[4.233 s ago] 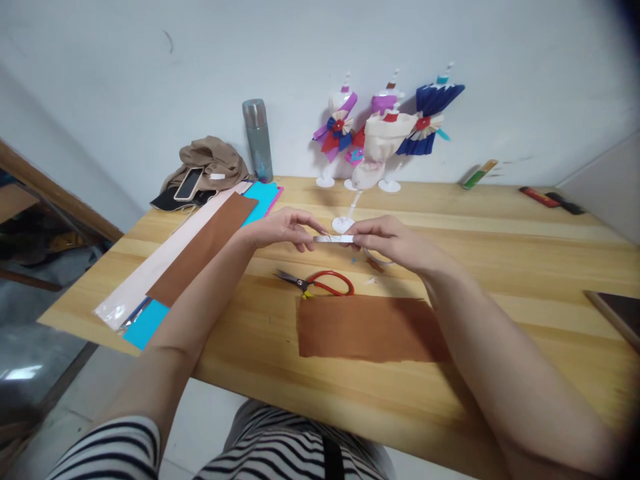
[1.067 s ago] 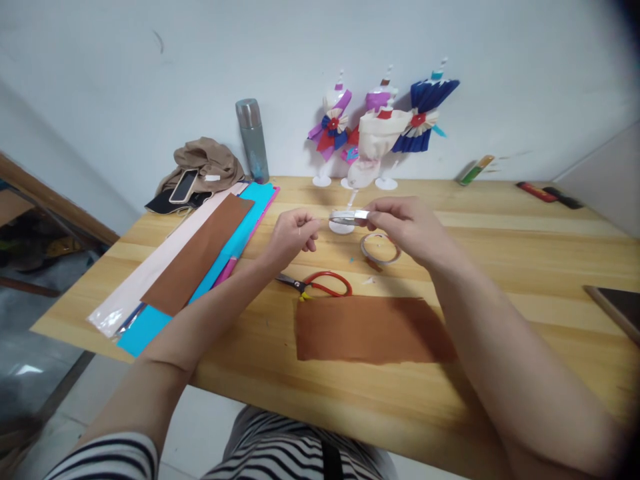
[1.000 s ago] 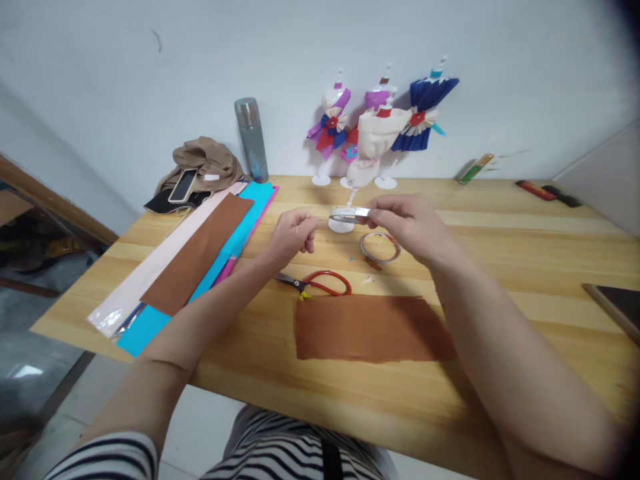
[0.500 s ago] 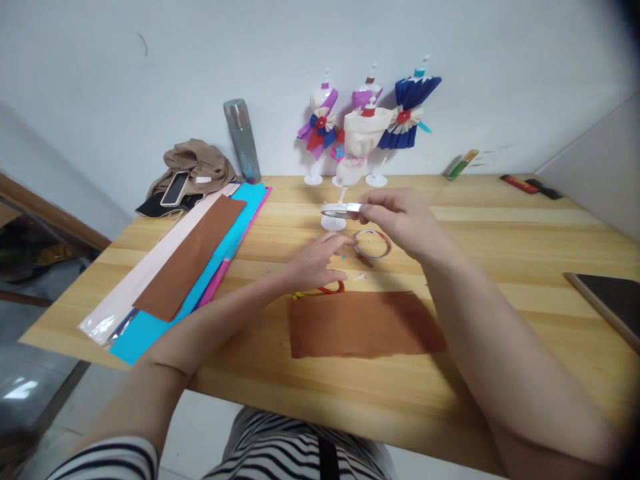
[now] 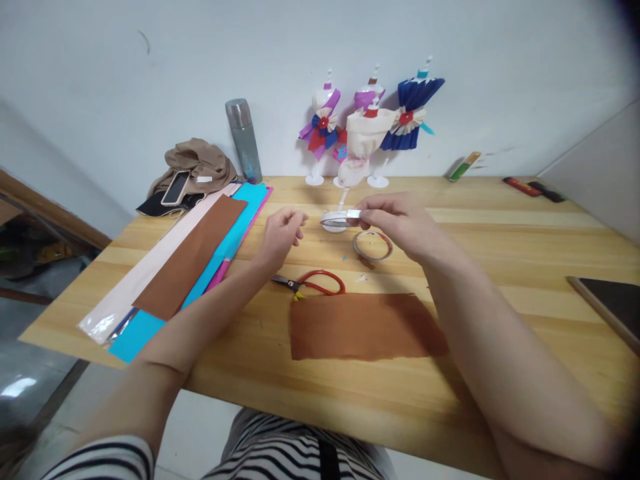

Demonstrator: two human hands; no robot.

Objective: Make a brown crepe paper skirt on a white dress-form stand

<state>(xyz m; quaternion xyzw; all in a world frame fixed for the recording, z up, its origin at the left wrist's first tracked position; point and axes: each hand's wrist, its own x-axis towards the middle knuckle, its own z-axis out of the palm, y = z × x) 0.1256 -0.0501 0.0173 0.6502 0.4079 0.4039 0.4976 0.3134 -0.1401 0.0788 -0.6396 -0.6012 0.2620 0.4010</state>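
Note:
Above the table, my right hand [image 5: 395,217] pinches a thin roll of tape [image 5: 336,219] at its right side, between thumb and fingers. My left hand [image 5: 284,233] hovers to the left of that roll, its fingers loosely bent and apart, with nothing visible in them. A second tape ring [image 5: 373,245] lies on the wood below my right hand, a brown scrap at its edge. Scissors with red handles [image 5: 325,282] rest along the top edge of a brown paper sheet [image 5: 363,327]. Something small and yellow sits at the scissors' pivot.
Doll-like stands in paper dresses [image 5: 367,137] line the wall. On the left are colored paper sheets [image 5: 193,257], a phone [image 5: 176,189], a brown cloth [image 5: 197,163] and a thermos [image 5: 244,141]. A green tube [image 5: 465,167] and a dark tablet [image 5: 610,307] are at right.
My left hand has moved left and slightly up, away from the tape ring on the table, uncovering the scissors. The tape roll in my right hand has dropped slightly.

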